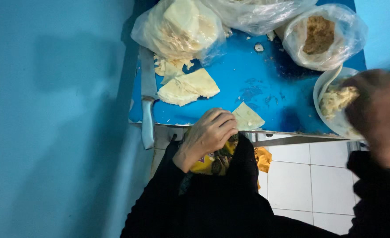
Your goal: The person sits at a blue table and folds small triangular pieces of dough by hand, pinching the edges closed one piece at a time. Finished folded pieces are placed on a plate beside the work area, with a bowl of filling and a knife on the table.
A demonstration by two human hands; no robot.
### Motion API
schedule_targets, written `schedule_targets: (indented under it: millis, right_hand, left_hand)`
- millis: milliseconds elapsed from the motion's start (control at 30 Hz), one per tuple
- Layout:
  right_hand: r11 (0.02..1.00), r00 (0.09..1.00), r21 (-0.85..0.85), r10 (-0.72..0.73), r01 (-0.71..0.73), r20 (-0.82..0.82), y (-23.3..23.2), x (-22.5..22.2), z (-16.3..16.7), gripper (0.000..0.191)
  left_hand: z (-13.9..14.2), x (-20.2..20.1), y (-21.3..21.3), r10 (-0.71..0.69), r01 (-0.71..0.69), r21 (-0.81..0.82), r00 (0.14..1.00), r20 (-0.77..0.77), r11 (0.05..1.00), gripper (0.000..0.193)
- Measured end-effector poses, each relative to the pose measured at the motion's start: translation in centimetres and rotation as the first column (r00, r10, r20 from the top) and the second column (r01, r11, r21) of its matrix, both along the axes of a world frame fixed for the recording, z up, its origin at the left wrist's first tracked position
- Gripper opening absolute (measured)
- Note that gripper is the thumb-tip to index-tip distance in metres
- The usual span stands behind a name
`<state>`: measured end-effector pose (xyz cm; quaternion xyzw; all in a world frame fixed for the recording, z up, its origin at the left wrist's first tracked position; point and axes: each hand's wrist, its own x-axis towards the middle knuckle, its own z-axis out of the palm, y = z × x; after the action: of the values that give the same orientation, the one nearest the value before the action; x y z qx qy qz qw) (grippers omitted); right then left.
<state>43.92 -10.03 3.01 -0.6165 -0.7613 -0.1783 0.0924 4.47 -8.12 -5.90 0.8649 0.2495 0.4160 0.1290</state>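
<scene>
Along the left edge of the blue surface [265, 83] lies a knife [148, 105], handle hanging off the near edge. Next, a stack of folded dough sheets [187, 87] sits below a plastic bag [177, 28]. The left hand [210, 134], fingers curled together, pinches a dough wrapper [247, 117] at the near edge. At the right edge, the right hand [376, 110], blurred, grip unclear, hovers over the white filling bowl [331, 99].

a kitchen: knife [148, 103], dough sheets [187, 87], tiled floor [312, 178].
</scene>
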Motion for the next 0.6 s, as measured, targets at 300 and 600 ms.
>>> schedule_targets:
  millis: [300,600]
  right_hand:
    - [0.937,0.921,-0.072,0.348,-0.341,0.175,-0.4,-17.1,-1.6,0.066]
    - [0.918,0.559,-0.151,0.347,-0.368,0.753,1.4,-18.4,-2.1,0.045]
  left_hand:
    - [0.4,-0.6,-0.2,0.010,-0.010,0.000,1.000,0.021,1.000,0.017]
    - [-1.4,-0.6,0.7,0.004,-0.004,-0.001,1.000,0.017,1.000,0.019]
